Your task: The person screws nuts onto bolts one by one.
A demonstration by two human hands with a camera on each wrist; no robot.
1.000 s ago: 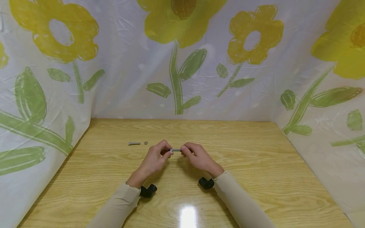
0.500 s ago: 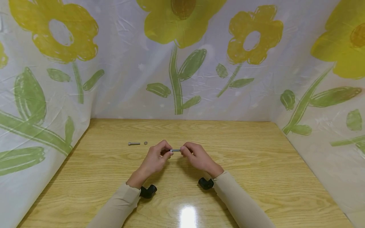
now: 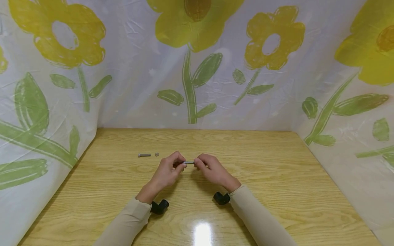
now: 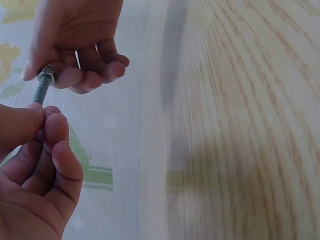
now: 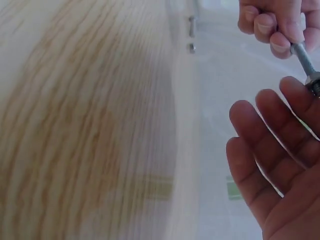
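Left hand point(image 3: 166, 171) and right hand point(image 3: 213, 168) are near each other above the counter point(image 3: 261, 152): one pinches a bolt point(image 4: 40, 93), the other a nut point(image 4: 46, 74) at its threaded end. How far the nut sits on the thread cannot be told. The bolt, roughly level between them, should handle as light, stiff and sturdy, perhaps slightly slippery; its head and the nut's flats seem the best holds. Two bolts, two nuts: the other bolt point(image 3: 144, 155) and other nut point(image 3: 157, 154) lie apart, beside each other.
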